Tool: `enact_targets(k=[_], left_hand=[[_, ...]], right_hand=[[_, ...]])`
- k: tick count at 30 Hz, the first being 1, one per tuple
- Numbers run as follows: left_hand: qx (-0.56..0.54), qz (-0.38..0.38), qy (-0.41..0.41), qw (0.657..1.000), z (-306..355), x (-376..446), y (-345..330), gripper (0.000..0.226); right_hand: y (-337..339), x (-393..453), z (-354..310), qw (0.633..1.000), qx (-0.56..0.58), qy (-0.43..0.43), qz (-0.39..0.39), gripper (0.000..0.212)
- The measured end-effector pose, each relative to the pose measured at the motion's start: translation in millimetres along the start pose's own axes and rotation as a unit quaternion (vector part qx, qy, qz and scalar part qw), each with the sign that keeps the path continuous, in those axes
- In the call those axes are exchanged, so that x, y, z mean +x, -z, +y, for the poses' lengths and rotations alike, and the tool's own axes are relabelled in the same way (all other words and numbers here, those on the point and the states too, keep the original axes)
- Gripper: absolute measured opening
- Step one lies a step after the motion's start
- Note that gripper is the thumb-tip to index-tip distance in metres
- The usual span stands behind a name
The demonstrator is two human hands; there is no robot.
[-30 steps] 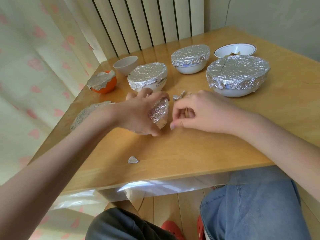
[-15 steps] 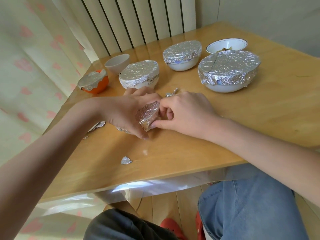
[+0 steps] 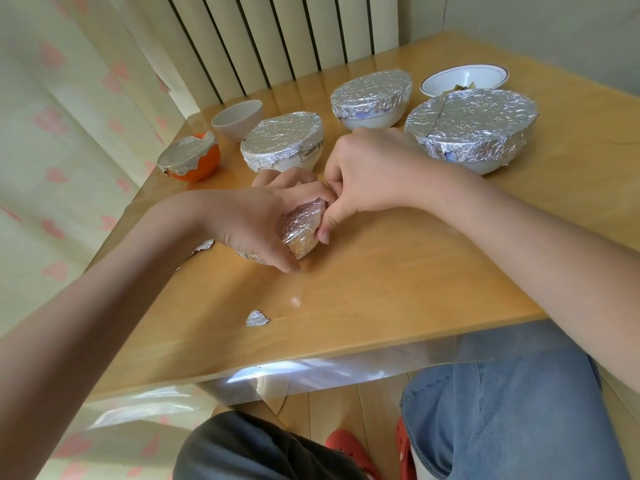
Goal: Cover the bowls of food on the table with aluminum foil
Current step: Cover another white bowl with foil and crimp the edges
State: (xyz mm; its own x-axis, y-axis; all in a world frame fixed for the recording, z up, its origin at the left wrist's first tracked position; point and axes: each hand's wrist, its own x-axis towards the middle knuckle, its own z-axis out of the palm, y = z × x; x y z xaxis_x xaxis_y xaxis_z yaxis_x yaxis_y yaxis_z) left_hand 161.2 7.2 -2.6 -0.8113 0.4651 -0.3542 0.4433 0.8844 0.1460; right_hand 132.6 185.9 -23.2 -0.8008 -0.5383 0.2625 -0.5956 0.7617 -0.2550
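Note:
A small foil-wrapped bowl (image 3: 299,230) lies tilted on the wooden table (image 3: 398,271). My left hand (image 3: 256,216) grips it from above and the left. My right hand (image 3: 367,171) pinches the foil at its upper right edge with curled fingers and thumb. Behind stand three foil-covered bowls: a white one (image 3: 282,140), another white one (image 3: 372,95) and a large one (image 3: 471,123). A small orange bowl (image 3: 190,157) has foil over its top. Two bowls are bare: a small white cup (image 3: 237,119) and a blue-rimmed bowl (image 3: 464,79) with food.
A foil scrap (image 3: 257,318) lies near the table's front edge, and more foil (image 3: 202,245) shows under my left forearm. A radiator (image 3: 277,39) and a curtain (image 3: 62,133) border the table's far and left sides. My knees are below the front edge.
My right hand has moved left onto the small wrapped bowl and now pinches its foil. My left hand keeps its grip and has tilted the bowl more. The camera has shifted slightly.

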Motion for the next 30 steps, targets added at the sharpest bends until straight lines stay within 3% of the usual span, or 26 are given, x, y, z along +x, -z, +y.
enact_targets(k=[8, 14, 17, 19, 22, 26, 30], left_hand=[[0.000, 0.010, 0.009, 1.000, -3.2, 0.6, -3.5, 0.077], [-0.047, 0.039, 0.073, 0.995, 3.1, 2.1, -4.7, 0.072], [-0.029, 0.085, 0.161, 0.983, 12.6, 6.9, -8.9, 0.074], [-0.013, 0.075, 0.215, 0.974, 17.1, 9.0, -8.7, 0.086], [-0.009, -0.002, 0.251, 0.968, 16.2, 3.9, -1.1, 0.125], [0.055, -0.034, 0.186, 0.980, 5.8, -10.2, 10.7, 0.137], [0.001, -0.025, 0.100, 0.995, -4.9, -10.6, 6.6, 0.113]], right_hand=[[-14.0, -3.1, 19.0, 0.986, 0.168, 0.015, -0.012, 0.062], [-17.3, -10.4, 18.0, 0.998, -0.011, 0.052, 0.031, 0.049], [-20.1, -8.2, 19.6, 0.998, -0.006, 0.053, 0.032, 0.038], [-19.6, -8.3, 20.8, 0.998, 0.023, 0.050, 0.021, 0.033], [-16.2, -13.5, 22.4, 0.997, 0.056, 0.054, -0.001, 0.028], [-21.9, -15.3, 11.1, 0.998, 0.041, 0.049, 0.004, 0.047], [-31.2, -10.8, -0.2, 0.998, 0.045, 0.041, 0.035, 0.052]])
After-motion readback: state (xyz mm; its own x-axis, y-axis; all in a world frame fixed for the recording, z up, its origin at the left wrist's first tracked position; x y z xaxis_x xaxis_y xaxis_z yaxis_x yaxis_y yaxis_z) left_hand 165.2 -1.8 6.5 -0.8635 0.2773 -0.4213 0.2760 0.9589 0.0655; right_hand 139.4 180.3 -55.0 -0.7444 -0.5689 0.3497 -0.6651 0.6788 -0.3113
